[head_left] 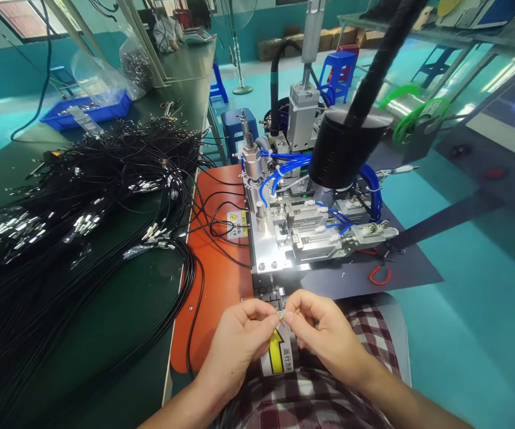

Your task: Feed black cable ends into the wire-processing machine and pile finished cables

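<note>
Low in the middle of the view, my left hand (245,335) and my right hand (324,330) are pinched close together. Between their fingertips are thin coloured wires (281,315), with a bit of green, white and red showing. Most of the wires' length is hidden by the fingers. Just beneath the hands is a white label with a yellow arrow (276,353). Beyond them stands a metal machine (275,244) with blue air tubes (289,164) and small clamps. Several black cables (222,202) run to its left side over an orange board (215,310).
Piles of black cables (105,155) with metal ends cover the dark green bench (105,333) on the left. Behind them sits a blue tray (87,113). A black cylinder (347,149) hangs over the machine. Red-handled cutters (379,274) lie right of it, near a green wire spool (412,113).
</note>
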